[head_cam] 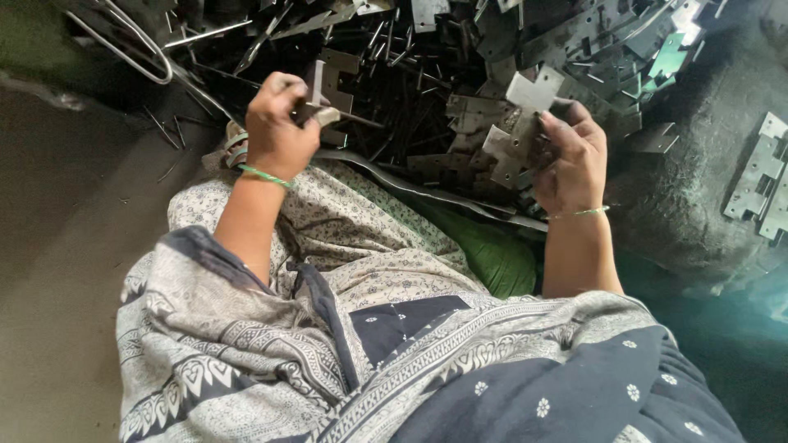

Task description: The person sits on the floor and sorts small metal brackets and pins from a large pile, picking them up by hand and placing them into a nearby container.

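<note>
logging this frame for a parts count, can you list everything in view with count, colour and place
hinge plates: too many to count, grey metal, heaped at top centre and right
pins: many, dark thin rods, mixed into the heap
wire loop: one, silver, top left
joined hinges: a few, grey, lying apart at far right
green cloth: one, under the heap's near edge
patterned cloth: grey and navy, over the lap, bottom
bangles: one green on each wrist
left hand: grips a notched plate and a pin
right hand: holds a bunch of plates
</note>
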